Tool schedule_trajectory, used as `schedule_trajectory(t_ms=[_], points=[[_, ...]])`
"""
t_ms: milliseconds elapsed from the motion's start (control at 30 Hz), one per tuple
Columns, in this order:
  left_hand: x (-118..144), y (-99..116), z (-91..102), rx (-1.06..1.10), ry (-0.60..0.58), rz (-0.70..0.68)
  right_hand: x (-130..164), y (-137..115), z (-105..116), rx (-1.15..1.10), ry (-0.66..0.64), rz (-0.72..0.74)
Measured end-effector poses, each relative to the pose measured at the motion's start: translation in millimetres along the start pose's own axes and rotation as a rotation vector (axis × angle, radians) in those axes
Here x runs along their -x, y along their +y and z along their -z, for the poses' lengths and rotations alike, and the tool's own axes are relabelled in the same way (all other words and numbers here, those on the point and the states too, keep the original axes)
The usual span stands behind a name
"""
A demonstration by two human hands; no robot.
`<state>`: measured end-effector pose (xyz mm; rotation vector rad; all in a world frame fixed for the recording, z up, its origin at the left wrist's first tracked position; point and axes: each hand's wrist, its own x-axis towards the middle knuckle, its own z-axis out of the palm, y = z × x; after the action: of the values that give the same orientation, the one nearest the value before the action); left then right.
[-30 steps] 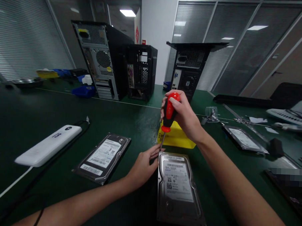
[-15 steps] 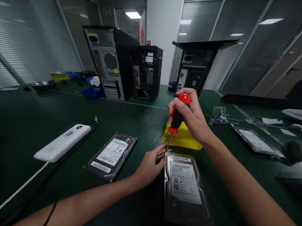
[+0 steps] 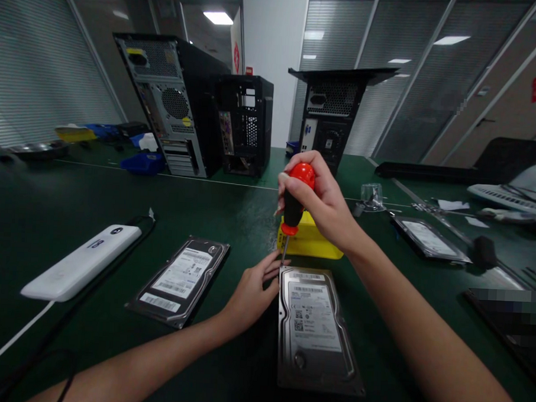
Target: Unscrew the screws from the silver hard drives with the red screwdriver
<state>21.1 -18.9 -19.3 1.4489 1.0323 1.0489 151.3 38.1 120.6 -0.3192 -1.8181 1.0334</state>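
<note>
Driving a screw at the far left corner of the hard drive (image 3: 314, 327), flat on the green desk (image 3: 94, 205) straight ahead. Right hand (image 3: 327, 206) wrapped shut around the red-and-black screwdriver (image 3: 294, 207), held upright, tip down on that corner. Left hand (image 3: 250, 292) beside the corner, fingers (image 3: 271, 266) pinched near the tip, apparently steadying it. Next, probably: steady downward pressure while twisting, drive kept from sliding. Yellow box (image 3: 308, 241) just behind; second drive (image 3: 180, 280) lying to the left.
</note>
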Motion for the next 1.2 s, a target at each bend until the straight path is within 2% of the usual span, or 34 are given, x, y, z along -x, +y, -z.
schedule_trajectory(t_ms=[233,367,567,700,800,900,1100,1200], points=[[-0.5,1.3,0.7,-0.026,-0.005,0.012,1.2,0.7,0.3,0.012,0.015,-0.063],[-0.5,0.4,0.8,-0.028,-0.004,0.004,-0.2,3.1,1.9,0.109,0.061,-0.022],[-0.3,-2.3,1.1,-0.018,-0.004,-0.005,-1.3,6.0,-0.5,0.026,0.102,-0.001],[-0.1,1.0,0.8,-0.042,-0.008,0.002,1.1,4.0,-4.4,-0.049,0.065,0.014],[-0.4,3.2,0.6,-0.044,-0.017,-0.001,2.6,3.1,-4.6,0.020,0.053,-0.020],[-1.6,3.0,0.8,-0.049,-0.015,0.008,2.0,4.4,-3.0,0.124,0.118,-0.016],[-2.8,-0.9,1.4,-0.061,-0.022,0.020,-1.4,9.6,-0.7,0.177,0.262,0.037],[-2.6,-2.4,1.5,-0.060,-0.025,0.010,-1.5,11.2,-0.3,0.173,0.239,0.048]])
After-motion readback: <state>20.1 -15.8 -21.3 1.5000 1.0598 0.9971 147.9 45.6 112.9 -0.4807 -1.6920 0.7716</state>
